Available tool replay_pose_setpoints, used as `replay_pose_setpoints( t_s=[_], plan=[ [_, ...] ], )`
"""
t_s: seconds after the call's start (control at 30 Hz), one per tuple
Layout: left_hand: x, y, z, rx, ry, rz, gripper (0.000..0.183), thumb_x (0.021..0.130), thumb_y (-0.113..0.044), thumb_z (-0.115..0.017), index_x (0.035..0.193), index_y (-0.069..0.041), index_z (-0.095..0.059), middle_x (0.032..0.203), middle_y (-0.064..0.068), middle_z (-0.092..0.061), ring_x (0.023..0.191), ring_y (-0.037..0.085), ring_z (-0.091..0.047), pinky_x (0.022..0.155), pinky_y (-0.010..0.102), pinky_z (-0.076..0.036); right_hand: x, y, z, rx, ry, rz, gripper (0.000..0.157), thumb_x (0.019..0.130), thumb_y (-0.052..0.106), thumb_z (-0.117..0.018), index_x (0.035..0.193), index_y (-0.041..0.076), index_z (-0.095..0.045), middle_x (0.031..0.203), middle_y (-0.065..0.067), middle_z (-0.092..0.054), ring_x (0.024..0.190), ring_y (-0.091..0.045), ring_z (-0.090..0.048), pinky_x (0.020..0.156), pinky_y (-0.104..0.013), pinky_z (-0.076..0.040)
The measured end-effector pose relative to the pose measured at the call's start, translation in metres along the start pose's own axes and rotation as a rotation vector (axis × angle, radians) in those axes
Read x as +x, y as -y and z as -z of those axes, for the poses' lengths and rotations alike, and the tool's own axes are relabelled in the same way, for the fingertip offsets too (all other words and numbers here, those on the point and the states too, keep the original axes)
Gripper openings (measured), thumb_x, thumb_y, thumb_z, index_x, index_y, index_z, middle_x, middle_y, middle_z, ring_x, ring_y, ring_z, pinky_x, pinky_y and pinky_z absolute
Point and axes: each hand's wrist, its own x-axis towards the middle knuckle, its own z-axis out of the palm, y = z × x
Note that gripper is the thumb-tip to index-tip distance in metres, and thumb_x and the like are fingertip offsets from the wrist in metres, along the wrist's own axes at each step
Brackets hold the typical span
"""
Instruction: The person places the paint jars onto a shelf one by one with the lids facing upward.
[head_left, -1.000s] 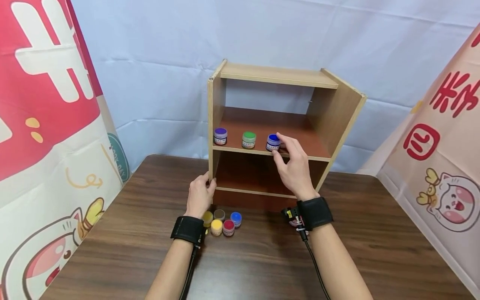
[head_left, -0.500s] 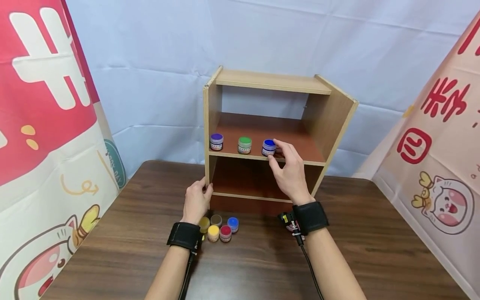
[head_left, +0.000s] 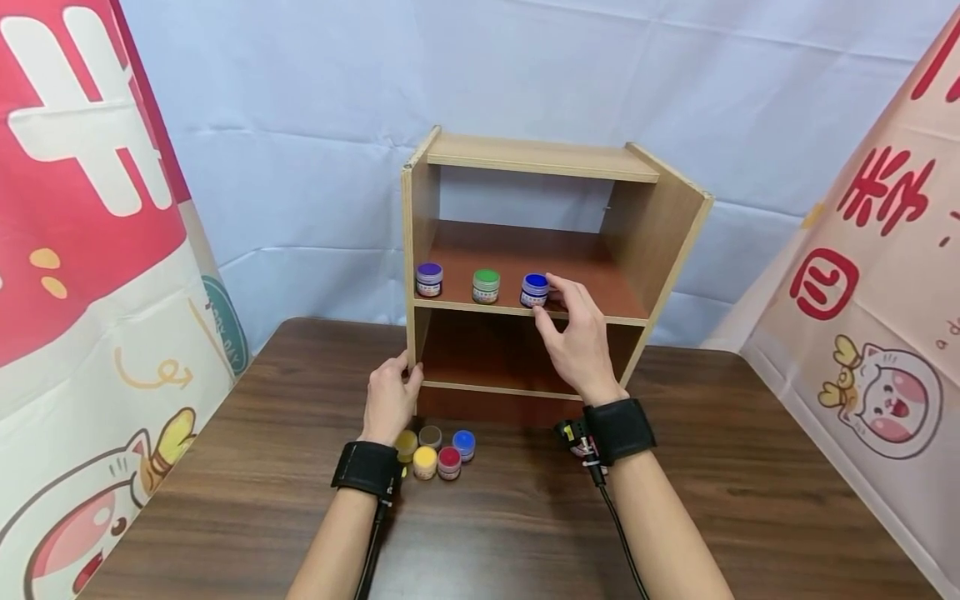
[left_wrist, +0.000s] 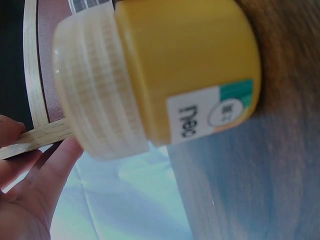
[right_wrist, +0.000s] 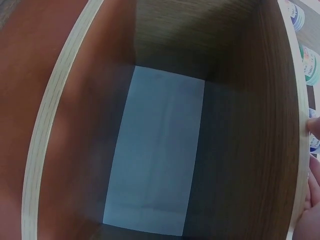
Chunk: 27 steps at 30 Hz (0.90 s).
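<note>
In the head view a small wooden shelf unit [head_left: 525, 310] stands on the table. My left hand [head_left: 388, 400] grips the front edge of its left side panel [left_wrist: 37, 137], thumb and fingers on opposite faces. On the middle board, close to its front edge, a purple paint jar [head_left: 429, 280], a green paint jar [head_left: 486, 286] and a dark blue paint jar [head_left: 534, 290] stand upright in a row. My right hand [head_left: 581, 337] pinches the dark blue jar from the right, thumb at the front and fingers at the far side.
Several more paint jars cluster before the unit, among them a pale yellow jar [head_left: 424, 462], a red jar [head_left: 449, 462] and a lighter blue jar [head_left: 463, 445]. A mustard jar [left_wrist: 185, 65] looms in the left wrist view. Printed cloths hang at both sides.
The head view has shifted slightly. Both hands keep their places on the unit and the dark blue jar, with the jar row unchanged.
</note>
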Motion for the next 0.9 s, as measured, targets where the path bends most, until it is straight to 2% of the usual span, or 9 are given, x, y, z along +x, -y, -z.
replay_pose_setpoints(
  t_s=[0.23,0.53,0.77,0.9],
  plan=[
    [0.0,-0.001,-0.001,-0.006,0.008,0.006,0.022,0.09,-0.017,-0.056,0.1,-0.001,-0.068,0.074,0.01,-0.059,0.061,0.018,-0.052,0.052,0.031,-0.045,-0.003,0.0,0.005,0.025,0.0,-0.008,0.044,0.086,0.012,-0.063,0.128,0.004,-0.054,0.113,-0.013,-0.059,0.1,-0.023,-0.058,0.088,-0.043,-0.048],
    [0.0,-0.001,0.0,-0.016,-0.011,0.008,0.028,0.09,-0.017,-0.057,0.109,0.001,-0.067,0.073,0.011,-0.059,0.058,0.018,-0.05,0.051,0.032,-0.043,-0.011,0.0,0.021,0.039,-0.031,0.048,0.041,0.082,0.008,-0.067,0.122,0.002,-0.059,0.116,-0.014,-0.06,0.104,-0.024,-0.056,0.088,-0.044,-0.047],
    [0.001,0.0,-0.001,0.005,-0.016,-0.009,0.022,0.09,-0.017,-0.057,0.099,0.0,-0.068,0.07,0.01,-0.058,0.057,0.019,-0.05,0.051,0.032,-0.042,-0.031,-0.004,0.04,-0.004,-0.028,0.058,0.027,0.084,0.006,-0.065,0.111,0.003,-0.065,0.104,-0.011,-0.061,0.094,-0.021,-0.056,0.077,-0.039,-0.048],
    [0.001,-0.001,0.0,-0.001,-0.014,-0.01,0.021,0.09,-0.015,-0.057,0.097,0.0,-0.068,0.071,0.012,-0.059,0.059,0.021,-0.052,0.052,0.034,-0.044,-0.047,-0.009,0.049,-0.026,0.027,0.052,0.024,0.084,0.007,-0.065,0.108,0.005,-0.066,0.101,-0.009,-0.061,0.089,-0.019,-0.055,0.073,-0.038,-0.048]
  ],
)
